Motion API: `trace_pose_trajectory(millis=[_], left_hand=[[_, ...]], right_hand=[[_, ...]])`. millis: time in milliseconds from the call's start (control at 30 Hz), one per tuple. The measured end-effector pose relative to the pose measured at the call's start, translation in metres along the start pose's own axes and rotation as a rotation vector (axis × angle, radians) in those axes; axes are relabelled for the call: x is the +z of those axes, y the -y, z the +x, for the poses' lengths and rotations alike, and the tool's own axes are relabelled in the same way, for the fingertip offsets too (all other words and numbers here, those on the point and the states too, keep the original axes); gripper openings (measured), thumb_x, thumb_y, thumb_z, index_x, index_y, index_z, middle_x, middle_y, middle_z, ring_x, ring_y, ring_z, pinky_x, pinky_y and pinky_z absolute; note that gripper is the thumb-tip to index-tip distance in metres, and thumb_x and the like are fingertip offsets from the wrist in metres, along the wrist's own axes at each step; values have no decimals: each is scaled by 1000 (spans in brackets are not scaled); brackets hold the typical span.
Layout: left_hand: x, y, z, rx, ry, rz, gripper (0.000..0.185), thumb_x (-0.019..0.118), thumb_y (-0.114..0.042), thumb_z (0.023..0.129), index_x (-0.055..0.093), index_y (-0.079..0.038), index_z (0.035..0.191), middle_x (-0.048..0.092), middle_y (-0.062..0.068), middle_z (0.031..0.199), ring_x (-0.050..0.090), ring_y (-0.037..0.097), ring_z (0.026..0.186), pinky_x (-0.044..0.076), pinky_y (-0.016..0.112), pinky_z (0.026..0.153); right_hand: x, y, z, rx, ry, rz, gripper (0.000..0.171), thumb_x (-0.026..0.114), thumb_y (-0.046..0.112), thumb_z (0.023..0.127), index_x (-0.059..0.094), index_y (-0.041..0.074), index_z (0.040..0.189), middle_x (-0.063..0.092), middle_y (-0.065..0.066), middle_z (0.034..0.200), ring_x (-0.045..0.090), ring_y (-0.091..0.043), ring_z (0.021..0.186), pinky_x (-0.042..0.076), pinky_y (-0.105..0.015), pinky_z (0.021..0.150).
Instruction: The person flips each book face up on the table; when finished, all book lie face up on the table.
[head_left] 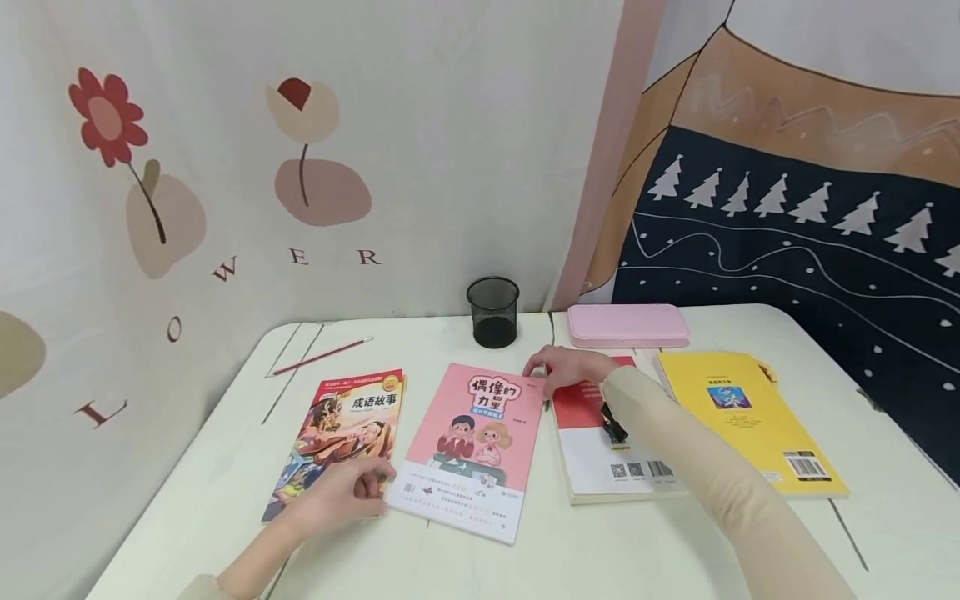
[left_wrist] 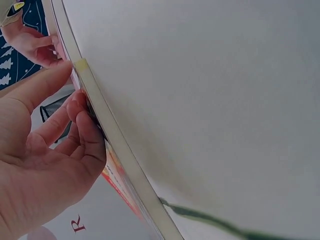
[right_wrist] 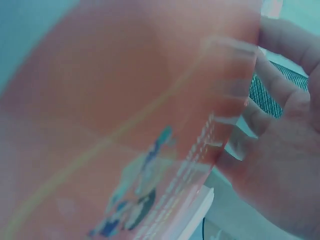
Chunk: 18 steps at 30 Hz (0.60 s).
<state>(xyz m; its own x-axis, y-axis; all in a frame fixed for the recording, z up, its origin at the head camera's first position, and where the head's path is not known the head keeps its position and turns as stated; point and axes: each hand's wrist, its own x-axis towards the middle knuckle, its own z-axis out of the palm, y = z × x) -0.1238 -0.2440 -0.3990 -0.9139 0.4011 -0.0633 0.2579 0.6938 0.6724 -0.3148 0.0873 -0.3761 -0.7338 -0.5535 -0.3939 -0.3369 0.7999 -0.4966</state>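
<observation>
Pink book [head_left: 474, 442] lies flat at table [head_left: 187, 500] centre, 1 of 4 books in a row. Left hand [head_left: 347, 493] pinches its near left corner; right hand [head_left: 567, 370] grips its far right corner. Others: 1 comic-cover book [head_left: 337, 433] left, 1 red-and-white book [head_left: 611, 454] and 1 yellow book [head_left: 750, 421] right. Further back: 1 red pencil [head_left: 321, 356], 1 black mesh cup [head_left: 492, 312], 1 pink case [head_left: 627, 324]. Only the left wrist view shows the fingers [left_wrist: 82, 127] curled against the page edges; the right wrist view is blurred.
</observation>
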Motion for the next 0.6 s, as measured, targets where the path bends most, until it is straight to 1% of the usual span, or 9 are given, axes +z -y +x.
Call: trace_pose_trajectory(millis=[133,233,400,600], left_hand=[[1,-1,1,-4,2,-13,29,71,-10,72,59,-6,98,50,-3,71,44,7,61,39,21,51],[1,-1,1,-7,-1,-14,30,71,-11,72,59,-6,98,50,-3,72,44,8,60,39,21,51],[1,-1,1,-2,-9,3,30,72,-12,72,59,-6,98,49,-3,71,44,7,61,39,21,52],[1,-2,0,12,2,5,28,71,-12,72,59,-7,96,49,-4,71,44,7,61,39,21,52]], right_hand=[[1,-1,2,6,50,-79,53,72,16,70,51,23,118,38,-4,120,36,-22,105,36,-39,87],[3,1,4,13,49,-142,58,72,17,69,48,25,121,35,-4,125,33,-22,109,36,-38,88],[5,7,3,24,1,-148,53,73,14,70,50,25,117,37,-5,122,34,-23,108,38,-38,85],[6,6,2,16,-19,-123,51,73,15,70,52,25,114,37,-5,122,33,-23,108,39,-40,84]])
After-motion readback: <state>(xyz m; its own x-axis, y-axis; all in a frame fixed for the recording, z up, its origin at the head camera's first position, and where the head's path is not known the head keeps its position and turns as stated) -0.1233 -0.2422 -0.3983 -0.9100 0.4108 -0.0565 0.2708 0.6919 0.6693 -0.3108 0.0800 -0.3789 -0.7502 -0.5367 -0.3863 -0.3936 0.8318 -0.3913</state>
